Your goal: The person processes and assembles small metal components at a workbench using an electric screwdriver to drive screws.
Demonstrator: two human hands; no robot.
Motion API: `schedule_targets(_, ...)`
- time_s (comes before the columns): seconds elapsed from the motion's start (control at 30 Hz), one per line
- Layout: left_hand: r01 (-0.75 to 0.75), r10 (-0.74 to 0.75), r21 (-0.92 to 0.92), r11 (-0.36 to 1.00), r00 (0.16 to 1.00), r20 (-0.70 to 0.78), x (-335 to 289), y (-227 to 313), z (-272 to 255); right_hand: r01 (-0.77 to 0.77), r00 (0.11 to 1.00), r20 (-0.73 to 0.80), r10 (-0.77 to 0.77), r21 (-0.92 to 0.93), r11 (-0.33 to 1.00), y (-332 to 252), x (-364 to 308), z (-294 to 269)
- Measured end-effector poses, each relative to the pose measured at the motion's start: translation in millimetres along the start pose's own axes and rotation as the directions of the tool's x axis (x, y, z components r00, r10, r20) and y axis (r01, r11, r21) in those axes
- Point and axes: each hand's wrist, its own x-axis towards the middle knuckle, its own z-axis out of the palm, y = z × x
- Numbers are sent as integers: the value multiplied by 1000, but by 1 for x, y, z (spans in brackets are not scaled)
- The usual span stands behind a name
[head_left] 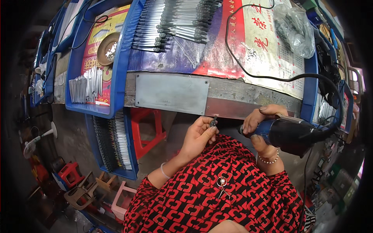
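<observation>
By bench (248,98), right hand (254,120) curled, clasping tool (289,135)

Red stool (159,125) below worn workbench (248,93)

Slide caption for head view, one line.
Left hand pinches a small dark part; right hand grips a power tool beside the bench.

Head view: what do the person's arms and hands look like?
The left hand and right hand are ungloved; the left wears a plain, pale bangle, the right a pale beaded bracelet. The black sleeves carry a red chain-link pattern.
</observation>
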Motion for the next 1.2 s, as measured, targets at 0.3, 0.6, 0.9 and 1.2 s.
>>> schedule_targets(0.3, 95, -115, -278, 956, 992, -56, 13, -15, 6, -144, 990, -14, 143, -94, 985, 20, -9, -4)
schedule_targets(0.6, 90, -116, -328, 941, 991, -61, 14, -16, 14, -559, 829, -84, 553, -126, 819, 25, 9, 6)
schedule_targets(0.9, 174, -179, -167, 971, 984, -13, 17, -11, 11, -515, 825, -28, 564, -448, 731, 37, 20, 2)
schedule_targets(1.2, 172, -177, -377, 910, 984, 20, 17, -11, 13, -508, 758, 15, 652, -613, 605, 33, 20, 3)
